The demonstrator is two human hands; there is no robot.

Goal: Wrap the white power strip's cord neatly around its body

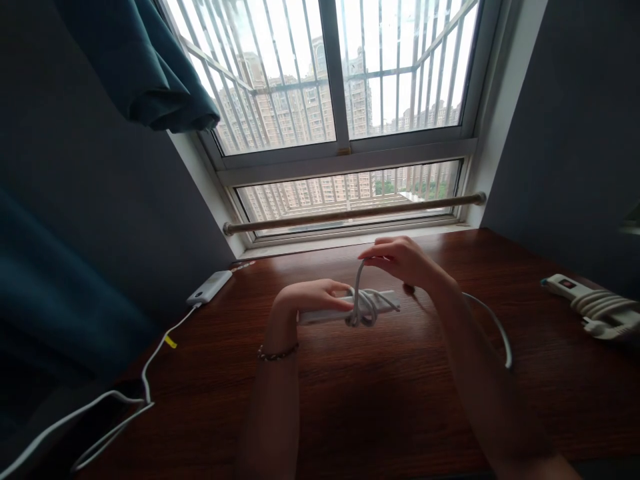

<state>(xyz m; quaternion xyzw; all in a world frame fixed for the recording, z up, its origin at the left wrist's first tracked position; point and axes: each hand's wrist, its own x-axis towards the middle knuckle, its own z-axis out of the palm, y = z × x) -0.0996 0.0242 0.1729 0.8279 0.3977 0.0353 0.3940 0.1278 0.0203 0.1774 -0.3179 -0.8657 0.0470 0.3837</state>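
Note:
My left hand (320, 297) is closed around a long white power strip (320, 316), held level above the brown table. Loops of its grey-white cord (367, 308) are wound round the strip's right part, beside my left fingertips. Higher and to the right, my right hand (400, 257) pinches the cord, which rises from the loops to its fingertips. Beyond my right forearm, a further length of cord (493, 317) curves over the table. Which sockets the strip has cannot be made out.
At the right lies another power strip (567, 285) with its cord wound round it. A white box-like device (210, 288) with a cable (167, 333) lies at the left. Behind the wooden table (370, 407) are a rail (350, 215) and a barred window. A blue curtain (150, 73) hangs at the left.

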